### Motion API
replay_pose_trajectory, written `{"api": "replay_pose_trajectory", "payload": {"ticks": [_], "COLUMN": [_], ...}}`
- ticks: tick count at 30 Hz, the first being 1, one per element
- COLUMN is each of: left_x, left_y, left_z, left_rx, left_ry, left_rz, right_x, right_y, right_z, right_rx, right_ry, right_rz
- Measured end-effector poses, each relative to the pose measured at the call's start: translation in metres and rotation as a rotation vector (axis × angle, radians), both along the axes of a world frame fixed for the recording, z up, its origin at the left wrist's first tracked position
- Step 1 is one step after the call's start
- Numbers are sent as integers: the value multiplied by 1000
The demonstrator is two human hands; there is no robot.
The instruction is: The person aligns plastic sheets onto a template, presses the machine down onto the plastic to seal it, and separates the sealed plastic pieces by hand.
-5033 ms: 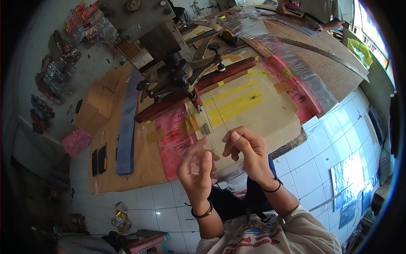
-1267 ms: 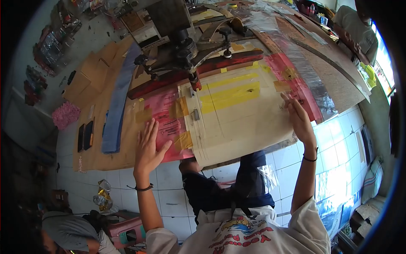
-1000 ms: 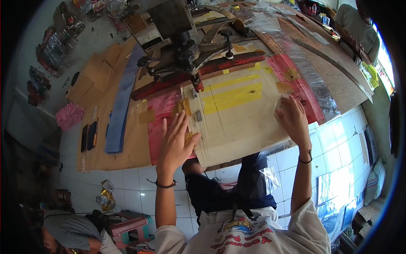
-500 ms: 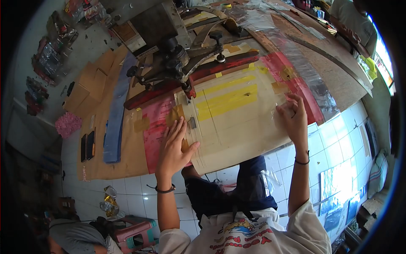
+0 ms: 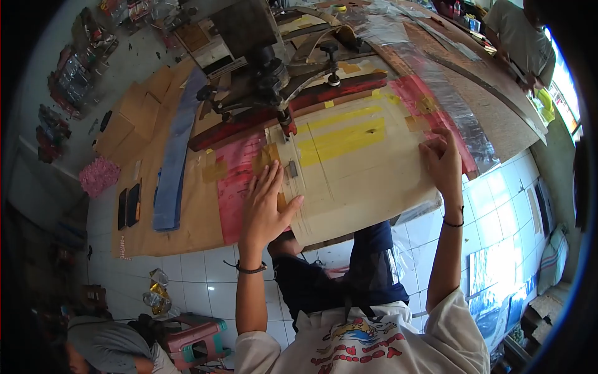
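A pale, translucent board or sheet (image 5: pixel 361 181) with yellow tape strips (image 5: pixel 342 144) and ruled lines lies in front of me. My left hand (image 5: pixel 266 202) rests flat near its left edge, fingers spread, beside brown tape and a pink-red strip (image 5: pixel 233 187). A small grey metal piece (image 5: pixel 293 168) sits just right of those fingertips. My right hand (image 5: pixel 443 161) is at the sheet's right edge, with its fingers curled together. Whatever is between them is too small to make out. Beyond the sheet, a long red bar (image 5: pixel 246 126) hangs from a black metal arm (image 5: pixel 274 93) with knobs.
Blue strips (image 5: pixel 171 187), two dark phone-like objects (image 5: pixel 128 206) and a pink bundle (image 5: pixel 98 176) are at the left. Clear plastic (image 5: pixel 470 134) lies along the right side. One person (image 5: pixel 520 40) is at the far right, another (image 5: pixel 112 343) at the lower left, near a stool (image 5: pixel 196 343).
The view has shifted slightly, moving the sheet and bar a little rightward. My right hand has moved slightly right along the sheet's edge. My left hand stays flat in about the same place.
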State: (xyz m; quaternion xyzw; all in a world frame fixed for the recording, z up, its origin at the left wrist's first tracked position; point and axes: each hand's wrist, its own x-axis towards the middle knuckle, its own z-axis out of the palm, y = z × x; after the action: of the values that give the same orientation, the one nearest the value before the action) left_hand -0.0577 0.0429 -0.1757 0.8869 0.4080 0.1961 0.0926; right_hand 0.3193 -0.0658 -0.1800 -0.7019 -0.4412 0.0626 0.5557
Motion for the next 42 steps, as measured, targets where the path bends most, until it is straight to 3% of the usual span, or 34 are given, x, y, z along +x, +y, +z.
{"api": "replay_pose_trajectory", "payload": {"ticks": [2, 3, 7, 10, 12, 14, 17, 20, 21, 24, 25, 28, 29, 33, 36, 42], "left_x": [0, 0, 6, 16, 44, 52, 60, 73, 79, 85, 83, 79, 79, 73, 72, 70], "left_y": [2, 2, -16, -57, -86, -89, -71, -49, -39, -19, -20, -19, -21, -4, 2, 11], "left_z": [0, 0, 29, 47, 68, 72, 62, 59, 50, 37, 39, 38, 41, 17, 17, 15], "left_rx": [23, 34, -114, -738, -814, -782, -621, -630, -587, -28, 55, 210, 5, 69, 82, 44], "left_ry": [-14, -17, -118, -919, -1089, -1127, -1037, -995, -971, -646, -503, -214, -187, 115, 135, 151], "left_rz": [7, 8, 26, -478, -499, -402, -109, -20, 18, 115, 160, -83, -124, -174, -194, -244], "right_x": [-13, -24, -75, -117, -125, -132, -140, -140, -139, -130, -124, -111, -110, -109, -105, -98], "right_y": [2, -2, -20, -26, -24, -22, -29, -32, -29, -4, 6, 29, 35, 51, 59, 115], "right_z": [13, 30, 80, 93, 99, 83, 73, 67, 64, 53, 46, 37, 39, 40, 31, -8], "right_rx": [143, 181, 87, 409, 259, 184, 52, -178, -207, -280, -272, -294, -334, -466, -267, -4], "right_ry": [-162, -400, 335, 347, 101, 236, 341, 463, 428, 323, 218, -31, -77, -349, -616, -792], "right_rz": [-49, 16, 727, 906, 831, 801, 642, 693, 653, 531, 521, 516, 539, 553, 431, 482]}}
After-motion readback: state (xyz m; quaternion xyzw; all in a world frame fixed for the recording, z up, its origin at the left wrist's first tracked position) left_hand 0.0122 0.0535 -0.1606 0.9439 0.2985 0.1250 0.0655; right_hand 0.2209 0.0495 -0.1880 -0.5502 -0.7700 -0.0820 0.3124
